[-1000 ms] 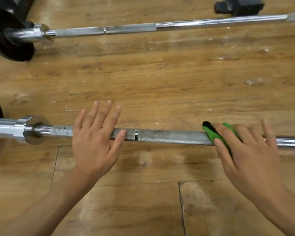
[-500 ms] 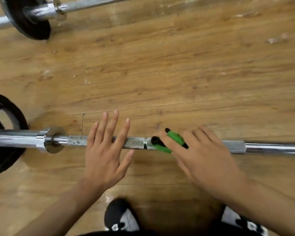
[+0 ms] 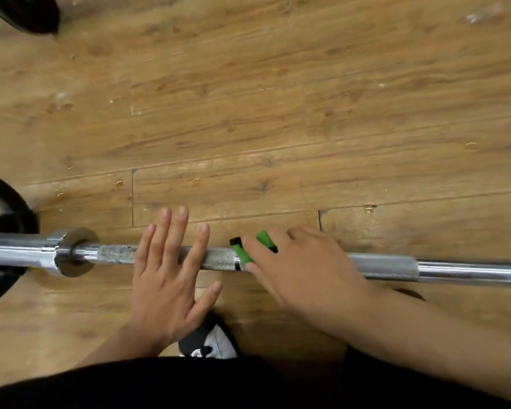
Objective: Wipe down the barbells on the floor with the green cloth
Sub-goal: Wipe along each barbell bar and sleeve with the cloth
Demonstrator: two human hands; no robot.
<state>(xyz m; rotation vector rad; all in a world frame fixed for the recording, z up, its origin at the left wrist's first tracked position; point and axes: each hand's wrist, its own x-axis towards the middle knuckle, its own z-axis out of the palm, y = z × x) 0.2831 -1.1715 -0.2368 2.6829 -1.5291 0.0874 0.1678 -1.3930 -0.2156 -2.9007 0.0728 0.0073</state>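
One barbell (image 3: pixel 384 265) lies across the wooden plank floor (image 3: pixel 278 98), running from the floor's left edge to its right edge in the lower half of the view. Its steel shaft is round and shiny. The knurled grip sections are duller and grainy, and a speckled, worn patch sits just right of the single chrome collar (image 3: pixel 74 252).

Two black weight plates show. One round plate (image 3: pixel 9 202) with a cut-out sits on the bar's sleeve at the left edge. The other plate (image 3: pixel 27 13) is only a dark curve at the top left corner.

The one green cloth (image 3: pixel 242 252), soft with a black edge, is wrapped on the knurled shaft near the middle of the bar. The right hand (image 3: pixel 304 270) grips it, with fingers curled over the bar and the thumb on the near side.

The left hand (image 3: pixel 165 278) lies flat on the shaft just left of the cloth, its fingers straight and spread and holding nothing.

One black-and-white shoe (image 3: pixel 210 340) stands on the floor below the hands.
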